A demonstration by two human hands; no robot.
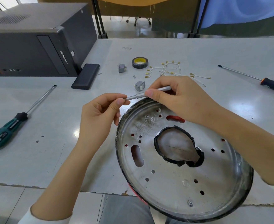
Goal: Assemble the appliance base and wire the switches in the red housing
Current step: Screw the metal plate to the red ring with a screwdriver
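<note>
Above the metal base plate [173, 172], both hands pinch a slim screwdriver [146, 93], tip pointing left.

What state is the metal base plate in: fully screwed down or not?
Not fully. The metal base plate shows one screw near its front edge; the other small holes are empty.

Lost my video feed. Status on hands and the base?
Right hand holds small metal driver; left hand pinches its tip. Metal base plate lies on table edge, one screw in. Nothing blocking.
</note>
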